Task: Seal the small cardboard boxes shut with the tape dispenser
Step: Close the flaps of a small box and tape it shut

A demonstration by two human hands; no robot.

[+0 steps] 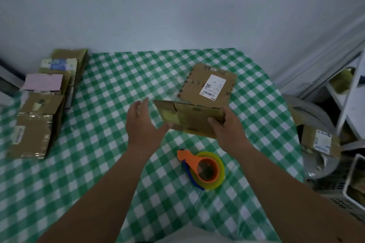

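Head view of a table covered by a green-and-white checked tablecloth, its far edge set against a pale wall.

Near the middle of the surface, the right hand grips the right end of a small cardboard box, thumb on the near face and fingers curled behind it; whether the box is lifted or resting on the cloth cannot be told. The left hand is spread, fingers straight, its thumb at the box's lower left corner and the fingers just beside its left end.

Just behind this box, toward the far edge, lies a second cardboard box bearing a white shipping label. The tape dispenser, orange with a yellowish roll and a blue part, lies on the cloth near the front edge, between the forearms and nearer the right one, apart from both hands.

A row of cardboard boxes occupies the left edge, from the far left corner forward; the front one shows glossy tape. Bare cloth lies open between this row and the left hand.

Beyond the right edge stand a white shelf unit, a grey bin holding another labelled box, and a perforated crate.
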